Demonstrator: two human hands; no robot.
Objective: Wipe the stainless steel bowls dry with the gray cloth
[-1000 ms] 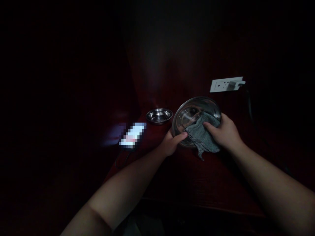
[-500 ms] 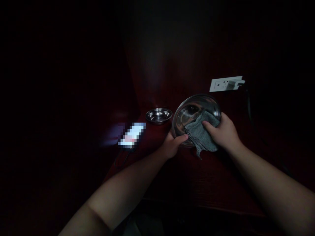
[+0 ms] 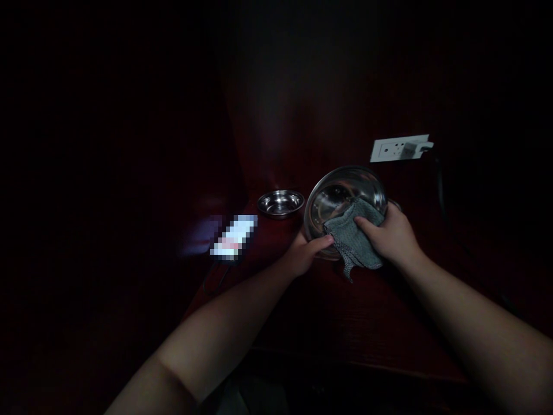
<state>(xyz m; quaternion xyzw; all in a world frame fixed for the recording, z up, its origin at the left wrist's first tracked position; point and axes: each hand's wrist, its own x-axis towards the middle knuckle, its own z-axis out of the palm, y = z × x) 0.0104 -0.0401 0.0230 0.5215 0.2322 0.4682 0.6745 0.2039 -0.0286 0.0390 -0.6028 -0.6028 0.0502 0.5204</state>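
Note:
A shiny metal bowl (image 3: 330,202) is held tilted, its inside facing me. My left hand (image 3: 307,252) grips its lower left rim, thumb on the inner side and the other fingers hidden behind. A grey-green cloth (image 3: 356,233) lies over the bowl's lower right part and drapes past the rim. My right hand (image 3: 391,230) clasps the cloth against the bowl's right edge, thumb on top; its other fingers are out of sight behind the bowl. Left of the held bowl, a smaller metal bowl (image 3: 280,204) rests upright on the dark red table (image 3: 345,323).
A phone with a lit, pixelated screen (image 3: 234,237) lies on the table at left, with a thin cable loop (image 3: 213,279) by it. On the back wall sits a white socket panel (image 3: 400,148) with a plug, its dark cord (image 3: 439,187) hanging down. The surroundings are very dark.
The whole view has shifted slightly. My right hand and the cloth have moved very little against the bowl; both hands keep their hold.

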